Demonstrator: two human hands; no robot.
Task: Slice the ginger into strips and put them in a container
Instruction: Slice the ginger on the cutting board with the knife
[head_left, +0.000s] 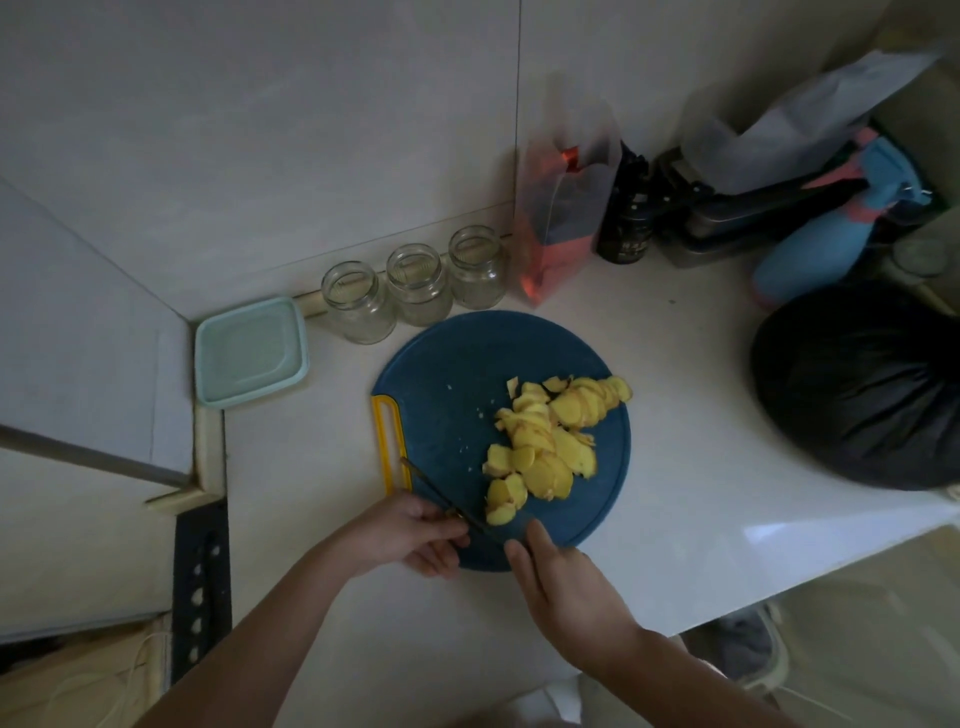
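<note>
On the blue cutting board (441, 374), the ginger (545, 441) is a heap of round slices, no strips yet I'd say. Left hand (415, 535) grips the knife (423, 480) at the near edge, right hand (550, 571) straight-fingered beside it. Teal container (252, 351) waits far left, looks lidded, so cutting and loading remain.

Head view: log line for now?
left hand grips thin dark knife | right hand open | yellow ginger slices piled on round blue cutting board

Yellow ginger slices (550, 441) heaped right on blue board (441, 374); pale-green container (251, 351) well left.
</note>
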